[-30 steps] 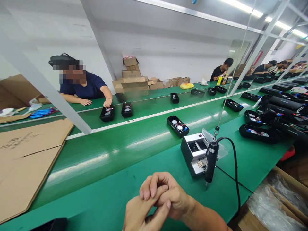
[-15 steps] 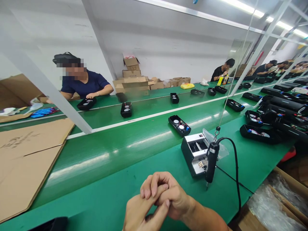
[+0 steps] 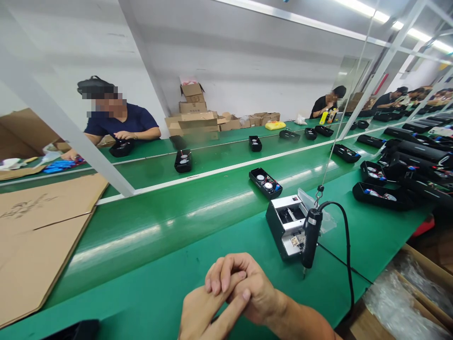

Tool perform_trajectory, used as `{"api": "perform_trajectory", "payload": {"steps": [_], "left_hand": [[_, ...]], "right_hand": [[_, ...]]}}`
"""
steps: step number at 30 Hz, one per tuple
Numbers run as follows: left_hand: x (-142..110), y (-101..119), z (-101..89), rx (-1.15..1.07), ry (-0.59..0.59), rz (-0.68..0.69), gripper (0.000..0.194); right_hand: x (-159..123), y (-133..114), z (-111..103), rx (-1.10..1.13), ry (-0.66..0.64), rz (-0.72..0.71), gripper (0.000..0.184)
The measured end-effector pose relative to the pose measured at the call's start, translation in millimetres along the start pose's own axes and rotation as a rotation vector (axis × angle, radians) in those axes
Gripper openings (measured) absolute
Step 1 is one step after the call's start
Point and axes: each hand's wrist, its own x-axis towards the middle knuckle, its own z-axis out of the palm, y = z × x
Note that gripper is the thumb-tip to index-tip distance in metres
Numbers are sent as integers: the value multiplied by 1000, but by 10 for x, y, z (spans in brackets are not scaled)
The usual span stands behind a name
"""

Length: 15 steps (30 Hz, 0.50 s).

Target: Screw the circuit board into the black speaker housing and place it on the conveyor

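Black screwdriver (image 3: 312, 238) hangs right of the clasped fingers (image 3: 225, 279), beside a silver-topped machine (image 3: 279, 231). Left hand (image 3: 203, 307) and right hand (image 3: 255, 289) grip only each other, seemingly; an arm snagging the cable (image 3: 348, 250) could swing the screwdriver.

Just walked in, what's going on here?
The camera wearer's right hand is folded over the fingers of the left hand, no tool in view in either. A black power driver hangs tip down beside a black-and-silver box; an open black housing lies just beyond. Across the line, a person in navy has one hand at another housing, the other near blue parts.
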Motion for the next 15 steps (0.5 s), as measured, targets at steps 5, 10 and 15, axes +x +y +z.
{"api": "perform_trajectory", "payload": {"steps": [5, 10, 15], "left_hand": [[6, -41, 4, -72, -25, -2, 37], [-61, -28, 28, -53, 16, -18, 47], [-58, -29, 99, 93, 44, 9, 55]], "right_hand": [[-6, -11, 4, 18, 2, -13, 23], [2, -9, 3, 24, 3, -28, 24], [1, -14, -18, -12, -12, -38, 20]]}}
